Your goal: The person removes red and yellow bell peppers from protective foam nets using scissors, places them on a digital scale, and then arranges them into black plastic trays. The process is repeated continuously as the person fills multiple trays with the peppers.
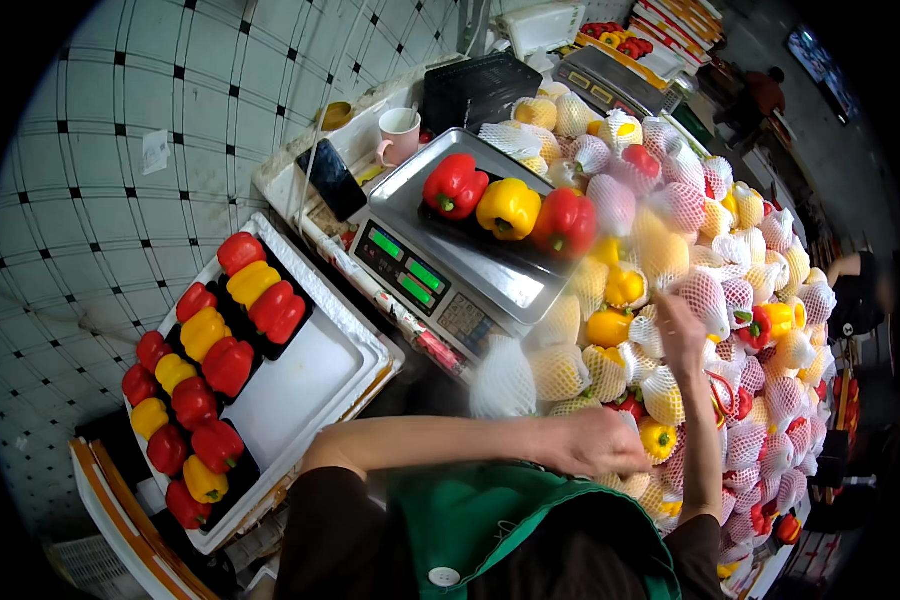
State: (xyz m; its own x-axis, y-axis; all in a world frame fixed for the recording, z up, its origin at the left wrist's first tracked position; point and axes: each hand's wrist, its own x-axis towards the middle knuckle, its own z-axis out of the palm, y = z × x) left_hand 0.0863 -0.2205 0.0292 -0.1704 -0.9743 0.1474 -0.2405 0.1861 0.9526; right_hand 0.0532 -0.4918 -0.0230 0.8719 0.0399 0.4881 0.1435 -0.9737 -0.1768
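Note:
My left hand (596,444) reaches across my front with its fingers curled, low over a large heap of bell peppers in foam net sleeves (784,397). My right hand (679,330) is blurred above the same heap, beside a pink-netted pepper (701,298). Whether either hand holds anything cannot be made out. On the steel pan of a digital scale (521,304), a black tray (450,223) carries a red pepper (456,186), a yellow pepper (508,208) and another red pepper (565,223). An empty-looking white foam net (502,379) lies at the heap's near left edge.
To the left, a white foam box (300,390) holds several black trays of red and yellow peppers (229,366). A pink mug (400,136), a phone (332,180) and a black crate (480,88) stand behind the scale. Other people (859,292) are at the far right.

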